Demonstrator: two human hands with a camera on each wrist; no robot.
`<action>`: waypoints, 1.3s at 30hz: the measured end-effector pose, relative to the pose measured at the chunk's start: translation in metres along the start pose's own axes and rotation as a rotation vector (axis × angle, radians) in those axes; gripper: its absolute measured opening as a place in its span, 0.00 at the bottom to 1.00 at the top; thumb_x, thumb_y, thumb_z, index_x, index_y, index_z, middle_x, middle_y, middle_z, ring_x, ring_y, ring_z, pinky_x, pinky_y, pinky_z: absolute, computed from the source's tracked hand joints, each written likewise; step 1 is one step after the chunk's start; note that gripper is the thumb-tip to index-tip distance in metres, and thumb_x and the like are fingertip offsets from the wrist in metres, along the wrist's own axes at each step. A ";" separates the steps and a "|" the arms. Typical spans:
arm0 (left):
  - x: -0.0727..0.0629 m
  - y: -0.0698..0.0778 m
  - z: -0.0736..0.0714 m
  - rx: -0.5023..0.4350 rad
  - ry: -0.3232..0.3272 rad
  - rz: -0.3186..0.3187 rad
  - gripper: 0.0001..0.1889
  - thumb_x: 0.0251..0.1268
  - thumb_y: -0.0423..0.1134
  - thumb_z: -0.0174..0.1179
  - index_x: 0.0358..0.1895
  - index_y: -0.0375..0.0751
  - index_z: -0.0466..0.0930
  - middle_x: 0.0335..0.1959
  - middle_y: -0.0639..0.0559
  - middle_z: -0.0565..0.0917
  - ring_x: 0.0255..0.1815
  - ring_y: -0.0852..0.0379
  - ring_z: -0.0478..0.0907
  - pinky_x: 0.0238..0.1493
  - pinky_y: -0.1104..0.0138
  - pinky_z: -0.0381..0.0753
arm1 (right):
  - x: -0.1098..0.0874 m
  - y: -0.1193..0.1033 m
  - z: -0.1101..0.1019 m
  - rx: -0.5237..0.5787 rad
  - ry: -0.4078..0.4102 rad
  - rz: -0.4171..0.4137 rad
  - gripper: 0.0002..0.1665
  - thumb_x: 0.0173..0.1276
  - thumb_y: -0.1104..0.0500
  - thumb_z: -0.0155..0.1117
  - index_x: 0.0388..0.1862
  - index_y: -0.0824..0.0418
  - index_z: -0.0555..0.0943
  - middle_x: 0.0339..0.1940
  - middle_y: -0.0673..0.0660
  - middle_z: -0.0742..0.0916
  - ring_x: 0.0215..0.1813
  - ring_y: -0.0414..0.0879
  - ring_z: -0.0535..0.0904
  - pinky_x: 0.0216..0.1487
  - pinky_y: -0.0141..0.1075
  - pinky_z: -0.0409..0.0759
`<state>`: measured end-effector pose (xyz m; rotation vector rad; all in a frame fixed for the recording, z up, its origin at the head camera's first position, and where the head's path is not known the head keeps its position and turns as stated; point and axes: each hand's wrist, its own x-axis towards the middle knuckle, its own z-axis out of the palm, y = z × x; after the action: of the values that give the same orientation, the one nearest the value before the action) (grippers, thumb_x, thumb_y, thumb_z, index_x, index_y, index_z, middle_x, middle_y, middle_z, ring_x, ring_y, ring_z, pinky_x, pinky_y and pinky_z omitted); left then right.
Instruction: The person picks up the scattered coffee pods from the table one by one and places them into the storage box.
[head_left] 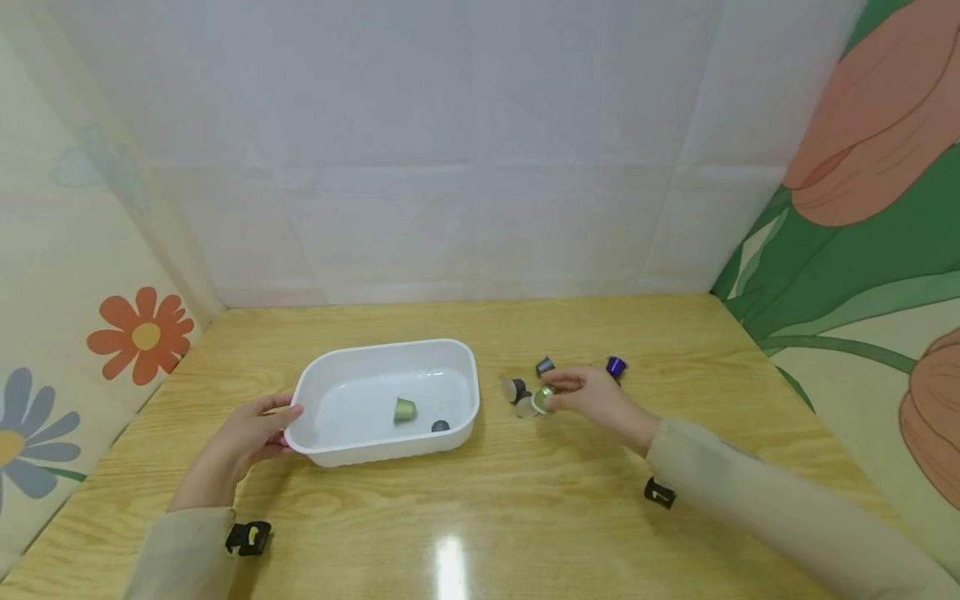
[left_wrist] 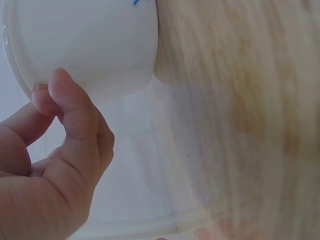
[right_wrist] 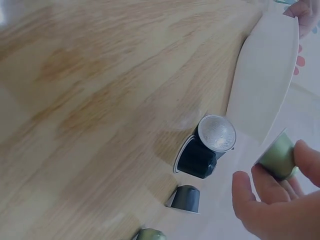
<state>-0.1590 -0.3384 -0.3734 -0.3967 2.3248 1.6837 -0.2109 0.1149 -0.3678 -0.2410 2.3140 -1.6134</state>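
Observation:
A white plastic basin (head_left: 382, 454) sits on the table, with a green coffee capsule (head_left: 404, 409) and a dark capsule (head_left: 440, 426) inside. My left hand (head_left: 251, 429) grips its left end, thumb over the rim and fingers against the outer wall; the left wrist view shows these curled fingers (left_wrist: 75, 110) at the wall. Right of the basin, my right hand (head_left: 592, 398) pinches another green coffee capsule (right_wrist: 280, 157) between thumb and fingers. Beside and below it lie a black capsule (right_wrist: 197, 159), one with its silver lid (right_wrist: 217, 133) showing, and a grey one (right_wrist: 186, 198).
Farther right on the wooden table (head_left: 480, 508) is a purple capsule (head_left: 617, 367). Another green capsule (right_wrist: 151, 234) shows at the lower edge of the right wrist view. A white cloth (head_left: 465, 167) hangs behind the table, with flowered cloths at both sides.

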 end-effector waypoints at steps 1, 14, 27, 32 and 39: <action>0.000 0.000 0.000 -0.001 0.002 -0.003 0.32 0.76 0.39 0.49 0.70 0.19 0.48 0.26 0.54 0.79 0.25 0.61 0.77 0.30 0.68 0.82 | 0.000 -0.001 0.001 0.005 -0.003 0.007 0.26 0.64 0.66 0.67 0.61 0.70 0.75 0.59 0.64 0.81 0.62 0.55 0.76 0.61 0.45 0.73; -0.001 0.000 0.000 -0.017 0.003 0.000 0.31 0.75 0.39 0.51 0.69 0.20 0.50 0.26 0.54 0.79 0.25 0.60 0.78 0.30 0.67 0.82 | 0.008 -0.010 0.012 0.015 -0.026 -0.003 0.25 0.63 0.65 0.69 0.59 0.68 0.77 0.57 0.62 0.82 0.59 0.53 0.78 0.59 0.42 0.75; -0.003 0.003 0.003 -0.023 0.001 0.003 0.30 0.76 0.38 0.50 0.69 0.19 0.49 0.25 0.54 0.78 0.24 0.60 0.77 0.29 0.68 0.82 | 0.017 -0.023 0.025 0.020 -0.058 -0.026 0.25 0.65 0.64 0.67 0.61 0.67 0.76 0.58 0.63 0.82 0.59 0.54 0.78 0.59 0.43 0.76; -0.004 0.003 0.004 -0.016 0.007 -0.001 0.31 0.76 0.38 0.50 0.69 0.20 0.50 0.25 0.54 0.78 0.24 0.60 0.77 0.29 0.68 0.81 | 0.023 -0.030 0.029 0.026 -0.059 -0.049 0.26 0.64 0.64 0.68 0.61 0.67 0.76 0.59 0.63 0.81 0.59 0.54 0.78 0.58 0.43 0.76; -0.004 0.002 0.003 -0.027 0.016 -0.009 0.31 0.75 0.38 0.50 0.69 0.20 0.50 0.25 0.54 0.78 0.24 0.60 0.77 0.28 0.68 0.81 | 0.032 -0.042 0.035 0.051 -0.061 -0.055 0.24 0.63 0.65 0.68 0.58 0.65 0.78 0.56 0.61 0.83 0.56 0.52 0.80 0.58 0.44 0.76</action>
<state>-0.1561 -0.3348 -0.3715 -0.4275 2.3102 1.7155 -0.2304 0.0591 -0.3448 -0.3399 2.2362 -1.6652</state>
